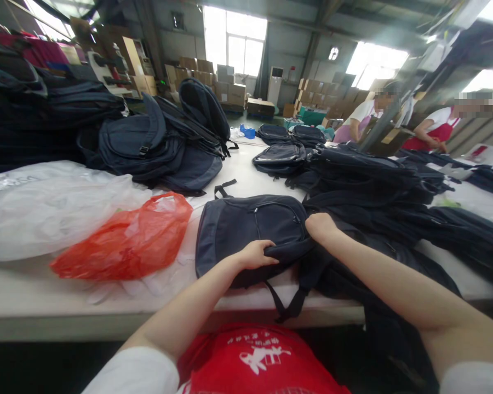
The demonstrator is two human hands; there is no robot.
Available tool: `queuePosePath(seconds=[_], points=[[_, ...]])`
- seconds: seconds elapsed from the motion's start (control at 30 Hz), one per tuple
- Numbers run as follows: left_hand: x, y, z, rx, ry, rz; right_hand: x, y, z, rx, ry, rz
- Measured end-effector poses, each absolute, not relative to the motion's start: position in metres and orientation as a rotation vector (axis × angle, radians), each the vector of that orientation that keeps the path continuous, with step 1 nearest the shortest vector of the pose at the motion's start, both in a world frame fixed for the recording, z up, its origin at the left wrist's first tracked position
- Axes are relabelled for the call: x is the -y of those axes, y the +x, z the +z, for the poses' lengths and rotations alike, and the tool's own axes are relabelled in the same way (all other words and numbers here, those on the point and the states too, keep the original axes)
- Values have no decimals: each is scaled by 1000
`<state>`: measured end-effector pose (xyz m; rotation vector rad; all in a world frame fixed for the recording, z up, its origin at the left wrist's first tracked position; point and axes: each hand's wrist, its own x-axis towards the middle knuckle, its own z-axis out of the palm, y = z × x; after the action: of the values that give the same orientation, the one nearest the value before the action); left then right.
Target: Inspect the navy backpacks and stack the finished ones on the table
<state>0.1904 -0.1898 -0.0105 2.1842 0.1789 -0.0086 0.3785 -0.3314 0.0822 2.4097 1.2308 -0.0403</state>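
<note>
A dark navy backpack [234, 224] lies flat on the white table in front of me, with zippers on its upper face. My left hand [259, 255] is closed on the fabric along the near side, thumb and fingers pinching it. At the backpack's right end, my right hand [321, 226] is curled shut against the edge; the fingertips are hidden, and I cannot tell whether they hold fabric or a zipper pull. A black strap [290, 306] hangs from the near right corner over the table's front edge. Another strap [225, 187] sticks out on the far side.
An orange-red plastic bag [127, 241] and clear plastic bags [53, 208] lie to the left, before piled backpacks [148, 142]. More dark backpacks [365, 169] are heaped on the right. Two people [361, 117] [437, 128] work beyond them. Cardboard boxes [230, 93] stand at the back.
</note>
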Motion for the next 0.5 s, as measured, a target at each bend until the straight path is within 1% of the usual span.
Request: queuePosePath(seconds=[0.13, 0.27, 0.4, 0.5], points=[[189, 186, -10, -167, 2159, -21, 339, 386, 91, -1193, 2454, 47], [190, 198, 4, -106, 2213, 19, 355, 388, 97, -1134, 2514, 179], [204, 243, 28, 38, 2438, 213, 363, 382, 100, -1104, 2528, 275], [223, 286, 38, 174, 2575, 226, 365, 381, 105, -1115, 2513, 326]])
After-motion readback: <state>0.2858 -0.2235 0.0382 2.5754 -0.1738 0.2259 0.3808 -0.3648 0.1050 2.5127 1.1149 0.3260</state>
